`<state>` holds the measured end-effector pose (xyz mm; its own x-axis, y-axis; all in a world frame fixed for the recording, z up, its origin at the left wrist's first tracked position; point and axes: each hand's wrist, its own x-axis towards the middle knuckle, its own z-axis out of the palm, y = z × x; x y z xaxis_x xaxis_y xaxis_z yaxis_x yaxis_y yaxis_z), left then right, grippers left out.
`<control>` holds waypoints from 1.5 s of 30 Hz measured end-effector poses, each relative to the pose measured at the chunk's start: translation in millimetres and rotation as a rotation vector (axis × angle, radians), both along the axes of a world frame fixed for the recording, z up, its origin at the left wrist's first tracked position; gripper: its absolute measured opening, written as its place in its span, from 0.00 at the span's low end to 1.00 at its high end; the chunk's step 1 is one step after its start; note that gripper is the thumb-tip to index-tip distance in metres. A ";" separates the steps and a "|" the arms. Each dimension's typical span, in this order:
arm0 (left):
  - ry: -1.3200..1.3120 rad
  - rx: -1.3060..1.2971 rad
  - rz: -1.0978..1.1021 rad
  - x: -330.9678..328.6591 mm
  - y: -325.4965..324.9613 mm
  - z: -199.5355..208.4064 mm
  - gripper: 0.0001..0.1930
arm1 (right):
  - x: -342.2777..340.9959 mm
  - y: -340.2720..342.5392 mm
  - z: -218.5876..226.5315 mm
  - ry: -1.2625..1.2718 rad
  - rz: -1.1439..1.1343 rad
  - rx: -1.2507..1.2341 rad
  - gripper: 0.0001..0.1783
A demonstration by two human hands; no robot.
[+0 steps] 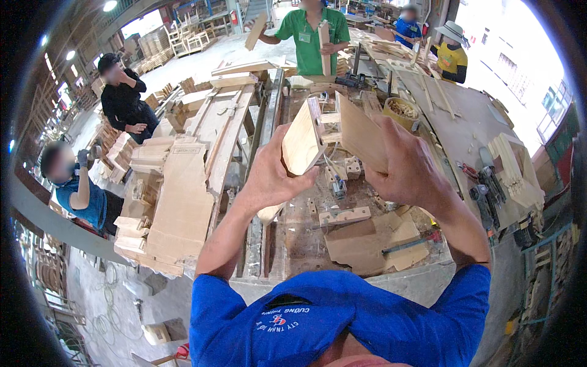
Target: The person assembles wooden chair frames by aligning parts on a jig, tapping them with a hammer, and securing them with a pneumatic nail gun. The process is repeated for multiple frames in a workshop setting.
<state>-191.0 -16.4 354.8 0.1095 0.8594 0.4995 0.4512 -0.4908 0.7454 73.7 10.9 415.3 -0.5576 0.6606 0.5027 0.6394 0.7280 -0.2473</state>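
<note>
On the far left, a worker in a blue shirt (88,189) and another in black (126,98) stand beside a table piled with wood blocks (130,229) and a torn cardboard sheet (177,211). Next comes the left hand (272,168), clamped on a pale board (301,137) above the workbench (293,244); most of its fingers are hidden behind the wood. Short rods (331,118) cross the gap to a second board (362,134) — how deep they sit, I cannot tell. Across the bench a worker in green (314,43) holds wood in both hands, partly cut off above. Below the boards lie a drilled block (353,166) and a metal tool (338,185) (its kind is hard to make out). The right hand (403,165) is closed on the second board, fingers mostly out of sight. Just beyond it, a yellow tub (397,124) holds small wooden pieces (402,109). Farther right, power tools (487,189) crowd a side table near stacked strips (506,162).
</note>
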 end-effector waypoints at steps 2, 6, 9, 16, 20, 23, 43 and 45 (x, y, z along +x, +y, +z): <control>0.005 -0.020 0.004 -0.1 -0.8 2.3 0.40 | 0.4 -3.7 -2.0 -0.027 -0.020 0.007 0.28; 0.089 0.059 0.050 0.4 -3.4 3.9 0.39 | 1.4 -11.0 1.1 -0.052 -0.029 -0.010 0.29; 0.209 0.160 0.093 0.2 -2.6 6.2 0.38 | 2.3 -16.4 1.7 -0.092 -0.064 0.018 0.27; 0.311 0.138 0.052 7.5 -0.5 14.9 0.37 | 2.9 -27.2 -2.8 -0.130 -0.121 0.029 0.29; 0.354 0.163 0.014 12.9 -5.1 25.9 0.38 | 4.0 -33.8 -0.3 -0.154 -0.146 0.032 0.31; 0.337 0.167 0.008 15.7 -3.8 23.8 0.38 | 3.7 -35.6 -2.2 -0.159 -0.154 0.023 0.32; 0.487 0.442 0.108 47.8 55.6 -56.8 0.39 | 60.3 124.5 -173.6 1.118 -0.410 -0.258 0.34; 0.478 0.201 -0.041 59.5 49.0 -114.0 0.38 | 79.8 131.6 -218.1 1.380 -0.399 -0.355 0.33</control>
<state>-131.5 32.6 240.8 0.3976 0.7414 0.5406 0.6951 -0.6280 0.3500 153.5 142.5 197.1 0.4593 0.8508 0.2554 -0.1050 0.3375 -0.9354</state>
